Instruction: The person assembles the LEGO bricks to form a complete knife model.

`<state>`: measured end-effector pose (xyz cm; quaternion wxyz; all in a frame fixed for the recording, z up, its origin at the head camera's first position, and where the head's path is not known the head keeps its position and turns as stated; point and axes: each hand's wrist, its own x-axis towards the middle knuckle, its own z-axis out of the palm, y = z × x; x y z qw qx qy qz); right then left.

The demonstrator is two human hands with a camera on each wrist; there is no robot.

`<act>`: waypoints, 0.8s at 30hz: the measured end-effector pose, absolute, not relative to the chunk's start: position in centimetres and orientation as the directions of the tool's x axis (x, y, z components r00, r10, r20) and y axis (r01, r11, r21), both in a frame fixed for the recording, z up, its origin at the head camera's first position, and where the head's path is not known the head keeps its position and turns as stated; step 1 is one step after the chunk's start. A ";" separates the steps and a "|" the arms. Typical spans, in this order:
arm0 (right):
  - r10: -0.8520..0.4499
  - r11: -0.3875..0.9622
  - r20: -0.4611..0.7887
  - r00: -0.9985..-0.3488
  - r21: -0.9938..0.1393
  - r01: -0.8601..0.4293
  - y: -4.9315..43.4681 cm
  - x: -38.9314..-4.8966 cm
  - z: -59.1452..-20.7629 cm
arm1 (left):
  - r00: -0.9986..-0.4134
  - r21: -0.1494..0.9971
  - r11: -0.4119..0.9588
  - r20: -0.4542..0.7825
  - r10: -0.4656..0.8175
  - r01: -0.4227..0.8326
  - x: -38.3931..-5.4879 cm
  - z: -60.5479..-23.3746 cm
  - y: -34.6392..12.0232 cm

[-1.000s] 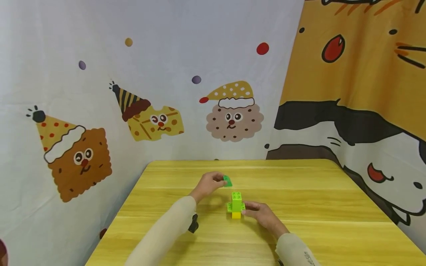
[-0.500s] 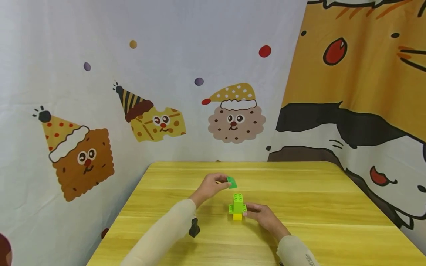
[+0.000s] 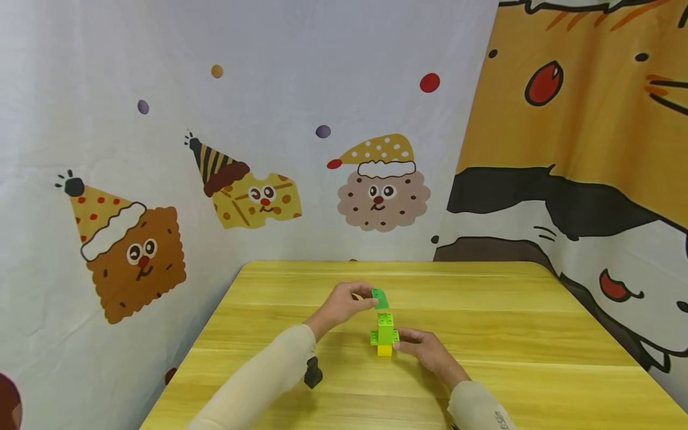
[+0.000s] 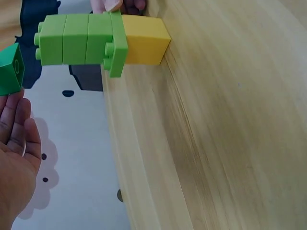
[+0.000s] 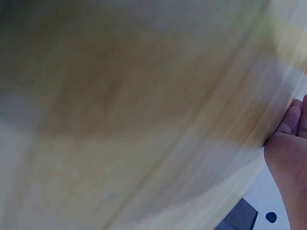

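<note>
A small toy brick tower (image 3: 386,328) stands upright on the table. Light green bricks sit on a light green plate (image 4: 118,45), with a yellow brick (image 4: 146,39) at the bottom. My left hand (image 3: 346,303) pinches a dark green brick with a curved side (image 3: 380,298). In the left wrist view this dark green brick (image 4: 10,69) is apart from the tower's studded top. On the tower's right side, my right hand (image 3: 427,351) pinches the end of the light green plate. In the right wrist view only part of the right hand (image 5: 292,139) shows; the tower is not clearly visible there.
The wood-grain table (image 3: 510,310) has its far edge against a cloth backdrop (image 3: 269,77) printed with cartoon figures. A black device (image 3: 313,373) is at the left wrist, under the cream sleeve (image 3: 263,376).
My left hand has moved a little to the right with the dark green brick, nearer to the tower's top. The right hand stays at the tower. The head view has shifted slightly.
</note>
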<state>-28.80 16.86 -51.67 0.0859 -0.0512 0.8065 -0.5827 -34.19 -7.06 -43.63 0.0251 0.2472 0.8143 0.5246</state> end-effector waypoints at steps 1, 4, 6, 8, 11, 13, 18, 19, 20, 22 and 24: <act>-0.184 0.314 -0.074 -0.980 -0.949 0.012 16.9 -28.8 -51.7 | -0.873 0.863 0.329 0.221 0.435 0.383 -34.0 -43.6 -7.0; -0.182 0.309 -0.063 -0.981 -0.951 0.004 16.9 -28.9 -51.7 | -0.862 0.847 0.344 0.228 0.452 0.404 -33.6 -43.5 -6.9; -0.183 0.306 -0.068 -0.981 -0.952 0.009 16.9 -28.9 -51.7 | -0.855 0.836 0.353 0.235 0.463 0.420 -33.4 -43.5 -6.9; -0.185 0.306 -0.074 -0.980 -0.952 0.014 16.9 -28.9 -51.8 | -0.849 0.828 0.358 0.239 0.471 0.432 -33.3 -43.6 -6.9; -0.193 0.307 -0.080 -0.978 -0.951 0.017 16.9 -28.8 -51.8 | -0.845 0.827 0.356 0.238 0.479 0.435 -33.0 -43.6 -7.0; -0.199 0.304 -0.079 -0.977 -0.952 0.015 16.9 -28.9 -51.8 | -0.846 0.829 0.358 0.232 0.479 0.430 -32.9 -43.7 -7.0; -0.204 0.299 -0.080 -0.976 -0.954 0.016 16.9 -28.8 -51.8 | -0.848 0.830 0.364 0.220 0.482 0.422 -32.7 -43.7 -7.0; -0.202 0.299 -0.083 -0.976 -0.954 0.020 16.9 -28.8 -51.8 | -0.846 0.830 0.363 0.220 0.486 0.424 -32.7 -43.7 -7.0; -0.200 0.299 -0.085 -0.976 -0.954 0.022 16.9 -28.8 -51.7 | -0.844 0.831 0.358 0.223 0.488 0.426 -32.7 -43.7 -6.9; -0.196 0.301 -0.087 -0.977 -0.953 0.024 16.9 -28.7 -51.7 | -0.841 0.828 0.357 0.227 0.491 0.432 -32.6 -43.8 -6.9; -0.194 0.303 -0.086 -0.977 -0.953 0.024 16.9 -28.7 -51.6 | -0.839 0.826 0.359 0.228 0.494 0.435 -32.6 -43.8 -6.9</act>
